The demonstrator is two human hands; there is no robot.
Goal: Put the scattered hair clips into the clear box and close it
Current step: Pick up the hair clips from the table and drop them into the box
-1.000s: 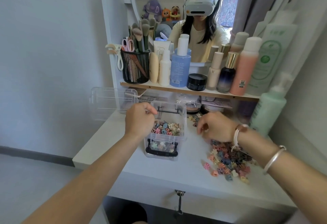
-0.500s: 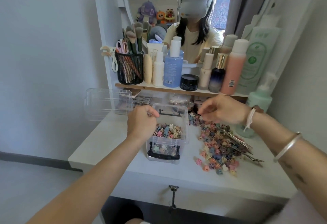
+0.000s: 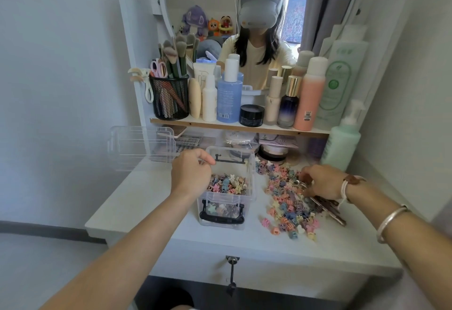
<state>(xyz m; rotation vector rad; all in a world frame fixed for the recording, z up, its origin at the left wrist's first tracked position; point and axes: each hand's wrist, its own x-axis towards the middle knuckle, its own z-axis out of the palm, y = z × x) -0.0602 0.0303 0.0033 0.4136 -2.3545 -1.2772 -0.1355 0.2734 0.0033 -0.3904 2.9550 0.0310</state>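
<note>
Many hair clips (image 3: 288,203) lie loose; right hand (image 3: 321,183) has dropped onto them, grasp unclear; left hand (image 3: 191,173) grips clear box (image 3: 225,197).

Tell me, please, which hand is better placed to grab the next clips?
Right. The right hand is on the loose clips, fingers curled among them; the left hand holds the box rim, with the box between it and them.
</note>
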